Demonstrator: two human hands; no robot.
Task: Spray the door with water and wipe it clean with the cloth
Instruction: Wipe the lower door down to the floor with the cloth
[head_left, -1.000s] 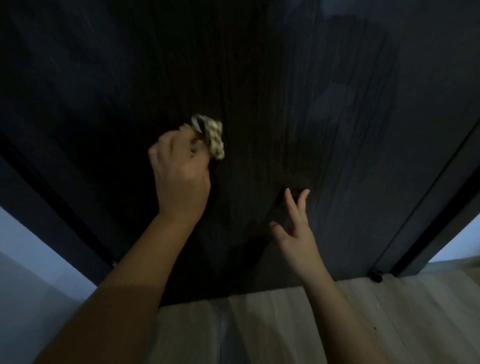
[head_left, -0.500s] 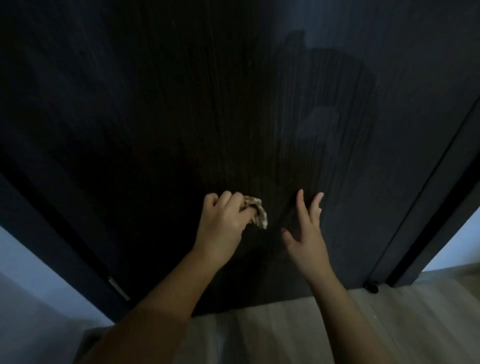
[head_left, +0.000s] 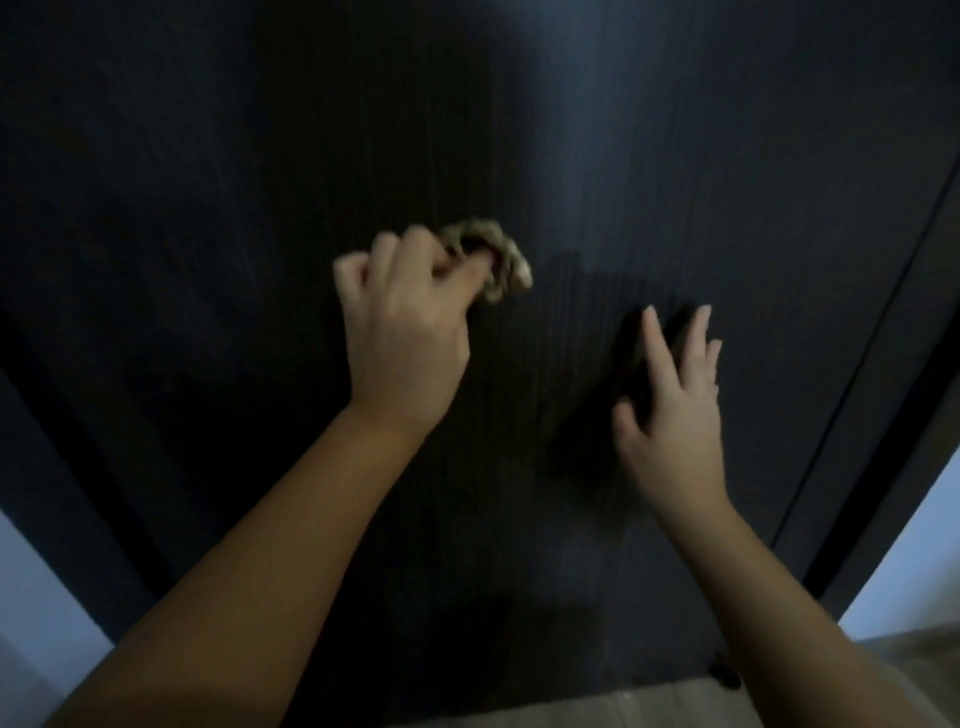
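left hand (head_left: 402, 338) grip curled round a crumpled pale patterned cloth (head_left: 493, 260), pressed to the dark wood-grain door (head_left: 675, 156) at mid-frame. right hand (head_left: 675, 410) just beside it, fingers (head_left: 653, 338) spread, near the door; contact unclear. light wooden floor (head_left: 571, 709) below.

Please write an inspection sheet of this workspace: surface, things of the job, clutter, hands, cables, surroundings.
Surface: dark door with vertical grain; any wetness is too dim to judge.
Job's things: crumpled cloth against the door, near mid-height of the view; no spray bottle seen.
Clutter: small dark object at the door's bottom right, kind unclear.
Hands: left hand grips the cloth; right hand open, fingers spread near the door, contact unclear.
Cables: nothing seen.
Surroundings: pale wall on the left, light floor below, dark frame on the right.
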